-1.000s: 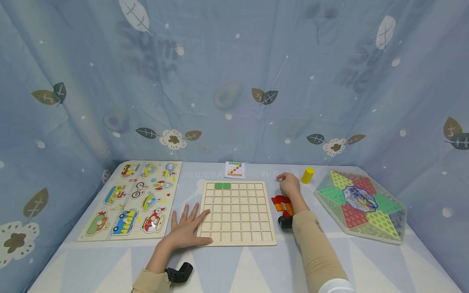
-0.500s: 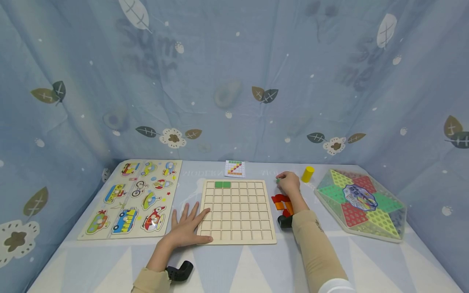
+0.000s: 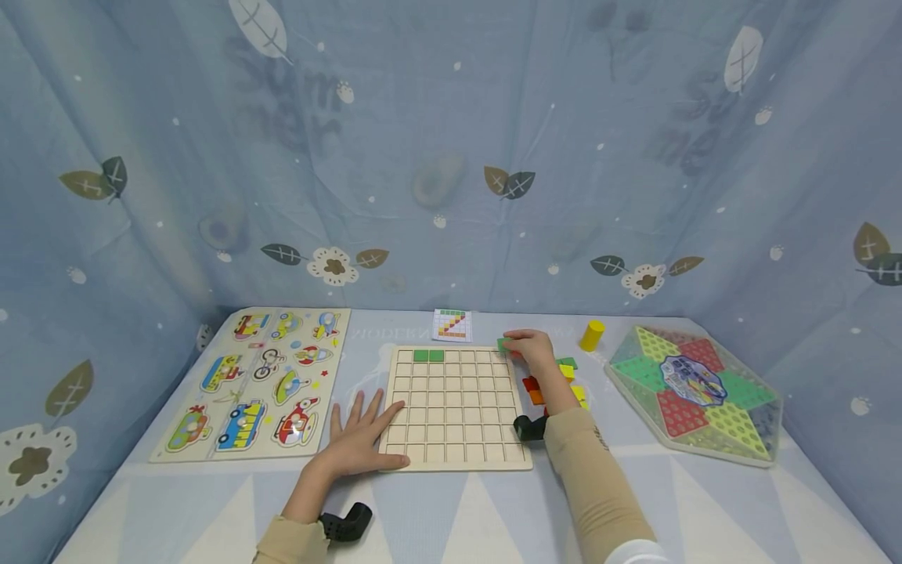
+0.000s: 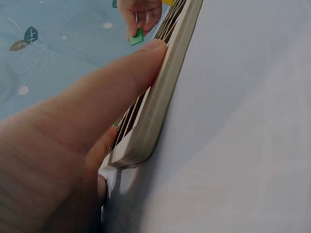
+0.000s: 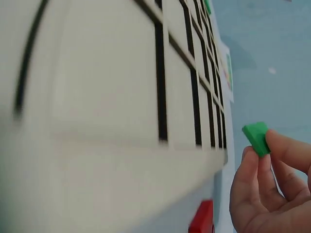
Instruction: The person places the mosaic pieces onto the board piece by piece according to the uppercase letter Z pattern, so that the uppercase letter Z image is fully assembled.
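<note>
A wooden grid board [image 3: 454,409] lies in the middle of the table, with two green tiles [image 3: 428,356] side by side in its top row. My left hand [image 3: 359,446] rests spread on the board's left edge, its thumb on the rim in the left wrist view. Between thumb and fingers my right hand [image 3: 533,349] pinches a green square tile [image 5: 256,138], held above the board's top right corner. Loose red and orange tiles [image 3: 533,390] lie right of the board, partly hidden by the right forearm; yellow and green ones [image 3: 568,371] show beyond it.
A small pattern card [image 3: 452,326] lies behind the board. To the left is a vehicle puzzle board [image 3: 257,384]. On the right stand a yellow cylinder [image 3: 593,336] and a hexagonal game board [image 3: 694,395]. A patterned curtain [image 3: 451,157] closes off the back.
My right hand has moved left from the loose tiles to the board's top right corner, carrying a green tile. Yellow and green tiles have come into view behind it. My left hand has stayed put.
</note>
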The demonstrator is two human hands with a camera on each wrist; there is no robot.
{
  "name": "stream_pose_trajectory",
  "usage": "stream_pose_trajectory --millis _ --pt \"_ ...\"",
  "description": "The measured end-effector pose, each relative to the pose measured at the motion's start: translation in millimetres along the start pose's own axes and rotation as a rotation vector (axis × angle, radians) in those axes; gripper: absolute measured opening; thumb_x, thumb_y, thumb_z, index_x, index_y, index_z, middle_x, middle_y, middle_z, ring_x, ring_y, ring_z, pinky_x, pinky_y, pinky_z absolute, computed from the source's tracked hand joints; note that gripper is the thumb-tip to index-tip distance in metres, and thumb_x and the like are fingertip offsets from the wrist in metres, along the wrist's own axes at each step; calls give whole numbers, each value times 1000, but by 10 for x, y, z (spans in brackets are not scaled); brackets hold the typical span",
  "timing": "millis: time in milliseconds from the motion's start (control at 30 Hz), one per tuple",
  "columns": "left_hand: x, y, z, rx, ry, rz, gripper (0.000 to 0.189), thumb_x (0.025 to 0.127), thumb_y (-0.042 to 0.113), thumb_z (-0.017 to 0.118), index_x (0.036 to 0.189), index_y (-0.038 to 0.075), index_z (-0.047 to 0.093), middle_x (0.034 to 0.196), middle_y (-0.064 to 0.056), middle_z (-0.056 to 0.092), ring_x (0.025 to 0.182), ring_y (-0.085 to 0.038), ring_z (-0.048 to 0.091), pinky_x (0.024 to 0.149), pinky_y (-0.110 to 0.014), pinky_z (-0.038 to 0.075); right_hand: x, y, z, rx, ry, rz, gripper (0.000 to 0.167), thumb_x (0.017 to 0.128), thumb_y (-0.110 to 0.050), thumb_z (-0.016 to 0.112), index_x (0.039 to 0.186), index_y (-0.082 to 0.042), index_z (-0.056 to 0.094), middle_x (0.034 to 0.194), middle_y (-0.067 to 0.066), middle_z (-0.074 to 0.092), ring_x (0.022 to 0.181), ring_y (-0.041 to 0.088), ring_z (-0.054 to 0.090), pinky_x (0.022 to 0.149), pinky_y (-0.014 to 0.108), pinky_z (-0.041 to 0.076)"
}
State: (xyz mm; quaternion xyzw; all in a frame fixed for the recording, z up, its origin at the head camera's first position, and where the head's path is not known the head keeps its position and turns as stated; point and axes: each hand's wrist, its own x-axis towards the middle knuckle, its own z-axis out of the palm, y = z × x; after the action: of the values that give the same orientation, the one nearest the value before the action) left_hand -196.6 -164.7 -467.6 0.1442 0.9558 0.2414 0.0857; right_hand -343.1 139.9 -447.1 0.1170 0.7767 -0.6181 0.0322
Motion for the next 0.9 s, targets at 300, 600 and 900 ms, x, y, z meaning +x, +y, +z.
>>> stream_pose_trajectory --millis 300,600,900 --pt "-3 0 2 0 3 2 92 68 59 70 143 18 36 152 -20 13 137 -46 -4 100 -66 -13 -34 11 244 65 -71 -32 27 84 -3 65 109 5 64 107 17 62 72 9 60 72 24 52" --pt "-7 -11 -10 7 0 -4 92 68 59 70 143 18 35 152 -20 13 137 -46 -4 100 -66 -12 -43 -54 474 76 -132 -15 22 82 0 66 103 7 65 99 15 63 68 11 61 66 24 53" --pt "2 -8 0 2 -7 -5 92 68 59 70 143 18 35 152 -20 13 137 -46 -5 100 -66 -12 -101 -139 680 -242 -157 -136 9 81 -8 69 88 -2 70 92 10 65 67 14 55 59 26 45"
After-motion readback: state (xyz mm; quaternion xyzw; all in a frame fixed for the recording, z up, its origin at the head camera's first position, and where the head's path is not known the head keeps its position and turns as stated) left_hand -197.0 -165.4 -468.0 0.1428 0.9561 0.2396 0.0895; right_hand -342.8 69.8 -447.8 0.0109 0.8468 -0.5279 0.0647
